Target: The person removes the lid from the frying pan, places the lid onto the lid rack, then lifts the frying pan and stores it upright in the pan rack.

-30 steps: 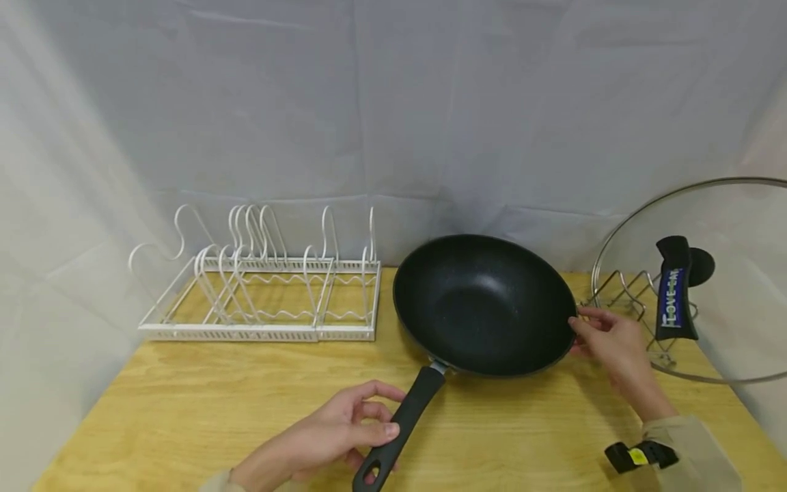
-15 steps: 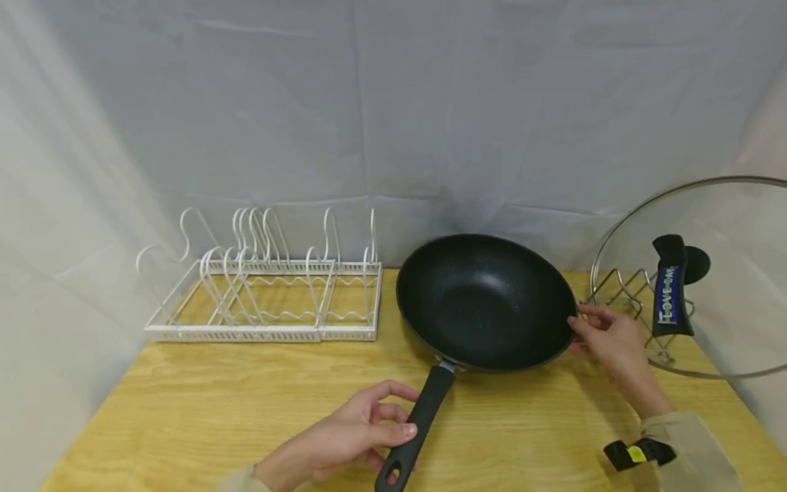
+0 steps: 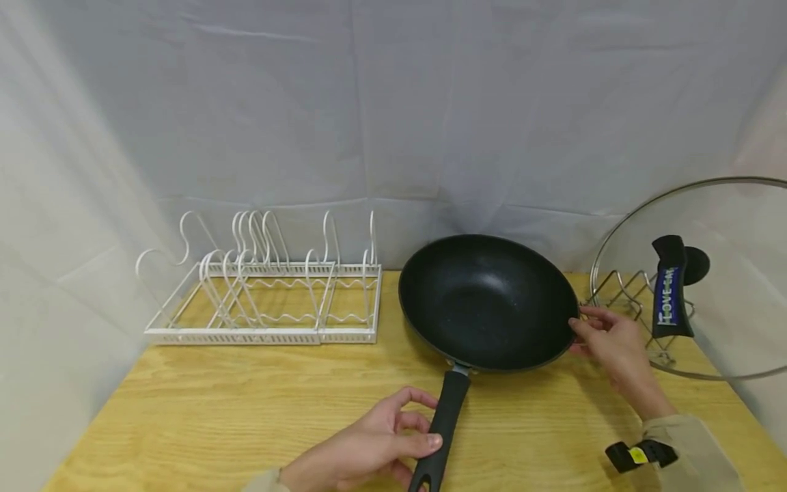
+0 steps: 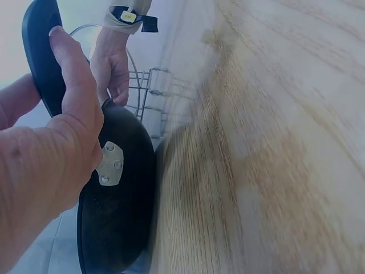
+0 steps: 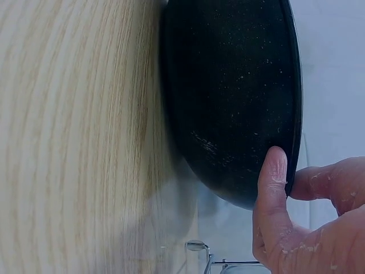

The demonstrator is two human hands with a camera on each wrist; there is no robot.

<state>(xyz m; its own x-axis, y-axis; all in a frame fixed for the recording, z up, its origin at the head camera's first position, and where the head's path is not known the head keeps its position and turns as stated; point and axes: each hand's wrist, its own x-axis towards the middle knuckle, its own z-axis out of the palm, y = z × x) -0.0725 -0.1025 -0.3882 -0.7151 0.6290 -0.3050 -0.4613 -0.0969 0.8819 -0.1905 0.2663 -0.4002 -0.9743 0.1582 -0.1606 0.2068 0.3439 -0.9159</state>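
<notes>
A black wok [image 3: 488, 301] stands on the wooden table, its long dark handle [image 3: 447, 417] pointing toward the person. My left hand [image 3: 378, 437] holds that handle between thumb and fingers, near its lower half. On the wok's right side my right hand [image 3: 615, 342] pinches the rim, thumb on one face and fingers on the other. The right wrist view shows the wok's speckled underside [image 5: 228, 97] with a fingertip pressed on it. In the left wrist view the riveted metal bracket [image 4: 111, 164] joins handle and pan.
A white wire rack [image 3: 264, 335] stands left of the wok. To the right, a glass lid [image 3: 738, 273] with a black knob handle [image 3: 670, 287] leans upright in a small metal wire stand [image 3: 627, 294]. A pale sheet [image 3: 393, 123] hangs behind the table [image 3: 246, 410].
The wok's handle has swung to the right, with my left hand moving along with it. My right hand stays at the rim in nearly the same spot.
</notes>
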